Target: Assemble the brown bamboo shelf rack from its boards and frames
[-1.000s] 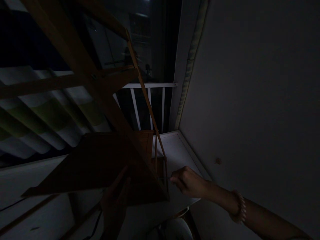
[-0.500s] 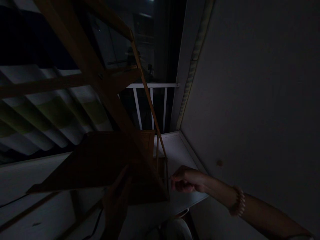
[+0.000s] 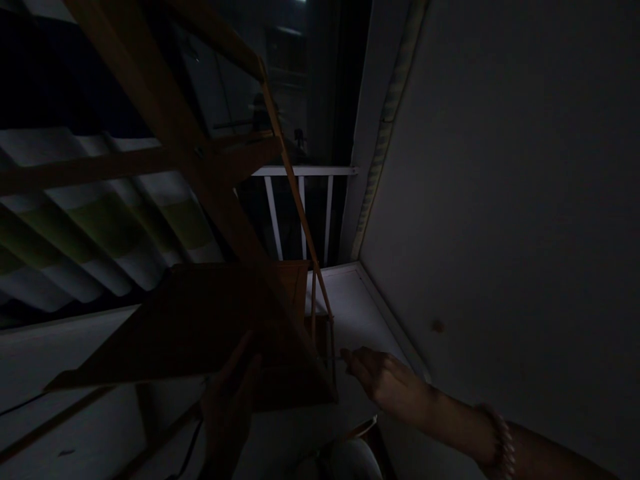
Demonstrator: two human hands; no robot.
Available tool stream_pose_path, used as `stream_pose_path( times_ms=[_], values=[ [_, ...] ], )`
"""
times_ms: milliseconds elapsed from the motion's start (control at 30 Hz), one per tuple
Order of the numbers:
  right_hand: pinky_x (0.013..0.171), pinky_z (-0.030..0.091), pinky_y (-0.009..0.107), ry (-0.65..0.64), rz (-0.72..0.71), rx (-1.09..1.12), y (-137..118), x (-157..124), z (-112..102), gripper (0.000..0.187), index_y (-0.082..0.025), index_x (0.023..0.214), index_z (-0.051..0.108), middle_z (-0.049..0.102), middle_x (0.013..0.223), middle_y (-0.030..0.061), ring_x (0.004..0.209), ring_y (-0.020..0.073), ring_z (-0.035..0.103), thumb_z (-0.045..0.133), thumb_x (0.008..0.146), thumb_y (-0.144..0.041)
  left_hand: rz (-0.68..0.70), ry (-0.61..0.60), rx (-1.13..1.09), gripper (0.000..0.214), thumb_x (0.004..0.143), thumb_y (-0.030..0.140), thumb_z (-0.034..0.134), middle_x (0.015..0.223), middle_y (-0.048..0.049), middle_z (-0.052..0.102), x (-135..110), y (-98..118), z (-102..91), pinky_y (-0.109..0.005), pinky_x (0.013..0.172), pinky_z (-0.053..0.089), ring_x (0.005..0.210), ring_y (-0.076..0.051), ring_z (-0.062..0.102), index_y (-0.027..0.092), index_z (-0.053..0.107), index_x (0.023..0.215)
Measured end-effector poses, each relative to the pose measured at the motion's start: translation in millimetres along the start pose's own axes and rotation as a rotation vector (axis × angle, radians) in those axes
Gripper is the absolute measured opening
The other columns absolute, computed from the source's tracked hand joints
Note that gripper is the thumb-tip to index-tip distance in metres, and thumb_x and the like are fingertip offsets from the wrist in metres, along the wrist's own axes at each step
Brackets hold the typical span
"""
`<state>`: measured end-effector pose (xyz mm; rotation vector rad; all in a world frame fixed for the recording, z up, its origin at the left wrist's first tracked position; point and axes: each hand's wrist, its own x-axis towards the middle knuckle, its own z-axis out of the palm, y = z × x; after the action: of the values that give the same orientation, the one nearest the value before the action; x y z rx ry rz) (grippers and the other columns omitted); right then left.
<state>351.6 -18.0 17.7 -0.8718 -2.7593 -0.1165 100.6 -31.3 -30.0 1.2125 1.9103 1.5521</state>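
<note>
The scene is very dark. A wooden frame point(image 3: 200, 167) of slanted beams rises at the left, with a thin wooden rod point(image 3: 295, 193) running down its right side. My left hand point(image 3: 233, 407) reaches up from below, fingers stretched flat against a dark flat panel point(image 3: 190, 327) of the frame. My right hand point(image 3: 383, 380) is at the frame's lower right corner, fingers extended toward a thin rod there, fingertips touching or nearly touching it. A bead bracelet point(image 3: 503, 443) sits on my right wrist.
A plain wall point(image 3: 500, 200) fills the right side. A white railing point(image 3: 300, 207) and a dark opening lie behind the frame. Striped fabric point(image 3: 90, 227) hangs at the left. A pale floor or ledge point(image 3: 350, 307) lies under the frame, and a rounded pale object point(image 3: 350, 460) sits at the bottom.
My right hand has gone from curled fingers at the frame's corner to stretched-out fingers, and its wrist has dropped lower. My left hand has barely moved.
</note>
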Motion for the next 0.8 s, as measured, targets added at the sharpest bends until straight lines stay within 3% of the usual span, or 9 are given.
stream_pose_path(
  times_ms=[133,233,300,367,500,667,800],
  values=[
    [0.058,0.046,0.029,0.134,-0.124,-0.13,8,2,2,0.029,-0.004,0.111,0.05,0.064,0.082,0.0125,0.072,0.0194,0.06,0.046,0.083,-0.009,0.03,-0.016,0.0,0.047,0.071,0.045,0.057,0.116,0.001,0.059,0,-2,1.1,-0.034,0.098,0.039,0.109,-0.02,0.052,0.028,0.055,0.114],
    [0.058,0.043,0.027,0.163,-0.111,0.01,10,6,3,0.021,-0.008,0.099,0.056,0.064,0.077,0.0105,0.068,0.0173,0.059,0.041,0.085,-0.01,-0.008,-0.008,-0.003,0.046,0.071,0.047,0.056,0.113,0.0003,0.06,0,0,1.1,-0.033,0.096,0.041,0.107,-0.02,0.053,0.027,0.057,0.113],
    [0.057,0.041,0.025,0.152,0.014,0.255,10,11,4,0.022,-0.011,0.088,0.059,0.063,0.072,0.0074,0.062,0.0138,0.057,0.038,0.087,-0.011,-0.019,-0.001,-0.006,0.047,0.07,0.047,0.056,0.113,0.0,0.06,-1,2,1.0,-0.034,0.097,0.04,0.107,-0.02,0.054,0.027,0.057,0.112],
    [0.051,0.037,0.022,0.115,0.249,0.585,9,18,5,0.026,-0.012,0.075,0.059,0.058,0.06,0.0026,0.052,0.0099,0.051,0.037,0.087,-0.016,-0.008,0.011,-0.011,0.045,0.07,0.046,0.057,0.113,-0.0003,0.06,-1,3,1.3,-0.034,0.097,0.039,0.108,-0.021,0.053,0.027,0.059,0.111],
    [0.038,0.023,0.019,-0.032,0.667,1.223,13,33,4,0.034,-0.012,0.059,0.056,0.037,0.037,-0.0061,0.034,0.0048,0.031,0.043,0.083,-0.031,0.021,0.023,-0.058,0.042,0.071,0.043,0.057,0.114,-0.0004,0.06,-1,-3,2.8,-0.033,0.097,0.04,0.108,-0.02,0.053,0.026,0.059,0.11],
    [0.034,0.012,0.02,-0.236,0.778,1.648,24,39,5,0.038,-0.011,0.058,0.057,0.028,0.031,-0.0098,0.029,0.0031,0.018,0.054,0.073,-0.046,0.005,0.017,-0.076,0.045,0.071,0.043,0.058,0.117,-0.0007,0.058,0,-9,3.3,-0.036,0.098,0.038,0.109,-0.021,0.052,0.026,0.057,0.113],
    [0.033,0.017,0.018,-0.252,0.769,1.517,19,39,2,0.039,-0.009,0.064,0.056,0.037,0.036,-0.0068,0.03,0.003,0.024,0.046,0.08,-0.043,-0.014,0.034,-0.043,0.045,0.07,0.045,0.057,0.111,-0.0017,0.061,-2,3,2.2,-0.035,0.096,0.04,0.107,-0.022,0.053,0.024,0.059,0.11]
  ],
)
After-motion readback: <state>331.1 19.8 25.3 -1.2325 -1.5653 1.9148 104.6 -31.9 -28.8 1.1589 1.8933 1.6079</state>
